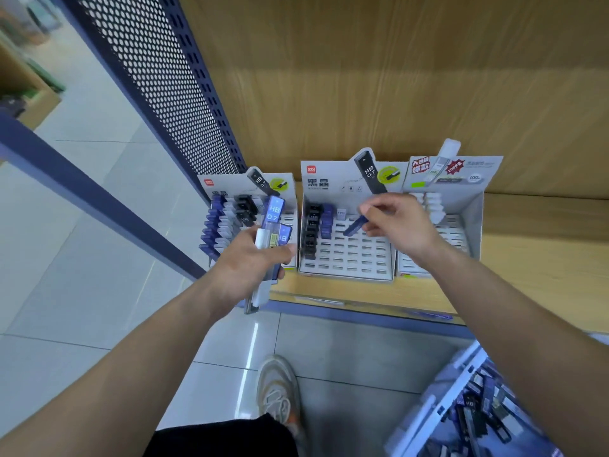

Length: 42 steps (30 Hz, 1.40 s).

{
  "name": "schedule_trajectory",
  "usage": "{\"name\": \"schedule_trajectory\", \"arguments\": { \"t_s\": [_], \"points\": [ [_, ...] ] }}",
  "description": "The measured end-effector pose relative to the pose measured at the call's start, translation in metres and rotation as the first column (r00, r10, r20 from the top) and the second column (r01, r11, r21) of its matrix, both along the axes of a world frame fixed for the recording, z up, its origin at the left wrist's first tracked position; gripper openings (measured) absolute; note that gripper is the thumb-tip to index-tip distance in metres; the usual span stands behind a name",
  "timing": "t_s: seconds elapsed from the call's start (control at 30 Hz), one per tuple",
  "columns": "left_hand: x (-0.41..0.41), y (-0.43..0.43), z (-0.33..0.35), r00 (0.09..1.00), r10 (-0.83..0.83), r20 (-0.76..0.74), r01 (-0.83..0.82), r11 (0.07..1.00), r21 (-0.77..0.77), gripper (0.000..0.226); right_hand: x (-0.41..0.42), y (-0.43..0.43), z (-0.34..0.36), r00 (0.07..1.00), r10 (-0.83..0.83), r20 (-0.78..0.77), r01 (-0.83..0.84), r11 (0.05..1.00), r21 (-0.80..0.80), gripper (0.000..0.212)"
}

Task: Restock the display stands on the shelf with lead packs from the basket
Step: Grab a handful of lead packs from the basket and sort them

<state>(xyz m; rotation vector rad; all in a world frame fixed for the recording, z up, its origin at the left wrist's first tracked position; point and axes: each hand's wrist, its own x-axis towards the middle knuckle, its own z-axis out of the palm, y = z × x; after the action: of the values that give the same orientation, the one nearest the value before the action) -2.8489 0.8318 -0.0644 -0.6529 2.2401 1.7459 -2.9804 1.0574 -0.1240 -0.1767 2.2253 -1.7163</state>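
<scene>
Your left hand (245, 258) grips several lead packs (272, 225); your right hand (398, 225) pinches one blue pack (356, 225) over the middle stand (346, 255).

Bare left forearm (131, 351), bare right forearm (520, 311), black garment (224, 437) on the leg, pale beige sneaker (278, 390) with orange trim

Basket (438, 411) blurred and cut off at lower right, right stand (472, 219) partly behind forearm (494, 291), its small print unreadable

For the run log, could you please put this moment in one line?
left hand: holds several lead packs | right hand: pinches blue pack over middle stand
</scene>
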Motion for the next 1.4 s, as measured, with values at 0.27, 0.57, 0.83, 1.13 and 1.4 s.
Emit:
{"name": "schedule_trajectory", "arguments": {
  "t_s": [0.27, 0.57, 0.83, 1.13, 1.4],
  "points": [
    [0.010, -0.020, -0.004, 1.000, 0.002, 0.026, -0.003, 1.000, 0.004, 0.018, -0.004, -0.022, -0.031, 0.962, 0.253, -0.106, -0.192, 0.898, 0.397, 0.026],
    [0.014, -0.025, -0.001, 0.998, 0.016, 0.061, -0.015, 1.000, -0.001, 0.016, -0.001, -0.037, -0.036, 0.955, 0.133, -0.265, -0.035, 0.938, 0.345, 0.018],
    [0.012, -0.024, -0.001, 0.998, 0.019, 0.058, -0.019, 1.000, 0.008, 0.017, 0.004, -0.046, -0.041, 0.946, 0.122, -0.299, -0.010, 0.936, 0.352, 0.013],
    [0.010, -0.022, 0.002, 0.999, 0.017, 0.051, -0.017, 1.000, 0.010, 0.017, 0.005, -0.044, -0.038, 0.925, 0.200, -0.323, -0.050, 0.906, 0.419, 0.015],
    [0.010, -0.021, 0.001, 0.999, 0.012, 0.045, -0.013, 1.000, 0.025, 0.017, 0.002, -0.047, -0.035, 0.913, 0.276, -0.300, -0.100, 0.865, 0.491, 0.010]
  ]
}}
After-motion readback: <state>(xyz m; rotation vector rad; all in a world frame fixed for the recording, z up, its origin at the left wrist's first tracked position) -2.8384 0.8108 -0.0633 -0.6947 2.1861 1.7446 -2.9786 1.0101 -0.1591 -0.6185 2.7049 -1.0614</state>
